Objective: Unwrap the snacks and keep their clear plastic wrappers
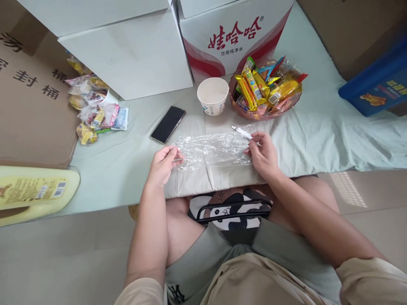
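Clear plastic (211,150) was stretched between both hands, at the near edge of the cloth-covered surface (318,140); bag or loose sheet, couldn't tell. Left hand (163,164): thumb and fingers together, grip clamped on the plastic's left end. Right hand (264,156): thumb and fingers pinched on the right end. White pen-like stick (242,132) lay at the right fingers; held or only touching, couldn't tell. Phone (168,124) sat just beyond the plastic on the left; cup (211,109) farther back, next to the snack bowl (248,113).

Handling, judged: plastic looked very light, limp, thin, crinkly, probably slippery, likely to cling or tear if yanked. Best hold seemed a fingertip pinch at each end, near the corners, with gentle, even tension; the creased middle gave nothing stiff to grab.
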The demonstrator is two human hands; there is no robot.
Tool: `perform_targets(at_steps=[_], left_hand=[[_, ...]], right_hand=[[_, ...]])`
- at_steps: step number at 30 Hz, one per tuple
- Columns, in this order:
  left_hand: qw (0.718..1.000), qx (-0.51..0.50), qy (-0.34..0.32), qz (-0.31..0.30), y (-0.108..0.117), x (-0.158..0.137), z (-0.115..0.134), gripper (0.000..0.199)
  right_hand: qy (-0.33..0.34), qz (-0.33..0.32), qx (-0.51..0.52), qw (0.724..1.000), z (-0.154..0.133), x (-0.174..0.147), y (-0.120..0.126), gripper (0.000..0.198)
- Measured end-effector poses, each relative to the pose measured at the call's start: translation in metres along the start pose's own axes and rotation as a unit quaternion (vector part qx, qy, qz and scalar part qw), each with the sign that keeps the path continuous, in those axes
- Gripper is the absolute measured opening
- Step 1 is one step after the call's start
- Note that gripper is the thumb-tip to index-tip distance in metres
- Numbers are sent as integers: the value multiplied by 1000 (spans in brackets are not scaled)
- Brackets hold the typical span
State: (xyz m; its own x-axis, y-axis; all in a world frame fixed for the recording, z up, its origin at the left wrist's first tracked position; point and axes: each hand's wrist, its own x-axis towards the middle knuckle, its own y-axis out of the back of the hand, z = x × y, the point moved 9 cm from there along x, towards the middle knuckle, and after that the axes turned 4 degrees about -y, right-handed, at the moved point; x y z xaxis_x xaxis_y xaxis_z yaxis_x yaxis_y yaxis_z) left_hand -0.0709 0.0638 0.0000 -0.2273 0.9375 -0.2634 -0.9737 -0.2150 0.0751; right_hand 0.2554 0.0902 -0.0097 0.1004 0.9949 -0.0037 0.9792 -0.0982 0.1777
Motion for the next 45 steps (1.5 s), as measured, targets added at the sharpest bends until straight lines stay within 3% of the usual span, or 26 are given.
perform_targets(at_steps=[6, 10, 14, 18, 23, 27, 32, 35, 39, 45], left_hand=[[986, 155, -40, 56, 5, -1, 5, 20], [972, 227, 7, 67, 19, -9, -2, 19], [966, 236, 61, 81, 34, -17, -13, 16], [965, 225, 74, 109, 41, -17, -12, 11], [965, 247, 29, 83, 31, -13, 2, 20], [954, 295, 20, 49, 33, -12, -4, 23], [905, 421, -18, 57, 39, -7, -4, 22], [888, 447, -68, 80, 33, -4, 6, 42], [903, 416, -95, 58, 18, 4, 7, 46], [935, 334, -118, -20, 2, 10, 0, 38]], right_hand=[[16, -29, -84, 996, 0, 1, -7, 12], [61, -47, -192, 978, -10, 0, -14, 17], [106, -43, -257, 960, -17, -2, -20, 24], [137, -53, -280, 949, -20, -4, -26, 27], [147, -53, -299, 941, -21, -8, -27, 28], [163, -41, -332, 928, -24, -15, -22, 26], [182, -44, -414, 891, -21, -19, -22, 24], [207, -57, -436, 874, -22, -21, -28, 26], [195, -58, -453, 868, -24, -22, -29, 46], [201, -168, -463, 847, -21, -42, -33, 79]])
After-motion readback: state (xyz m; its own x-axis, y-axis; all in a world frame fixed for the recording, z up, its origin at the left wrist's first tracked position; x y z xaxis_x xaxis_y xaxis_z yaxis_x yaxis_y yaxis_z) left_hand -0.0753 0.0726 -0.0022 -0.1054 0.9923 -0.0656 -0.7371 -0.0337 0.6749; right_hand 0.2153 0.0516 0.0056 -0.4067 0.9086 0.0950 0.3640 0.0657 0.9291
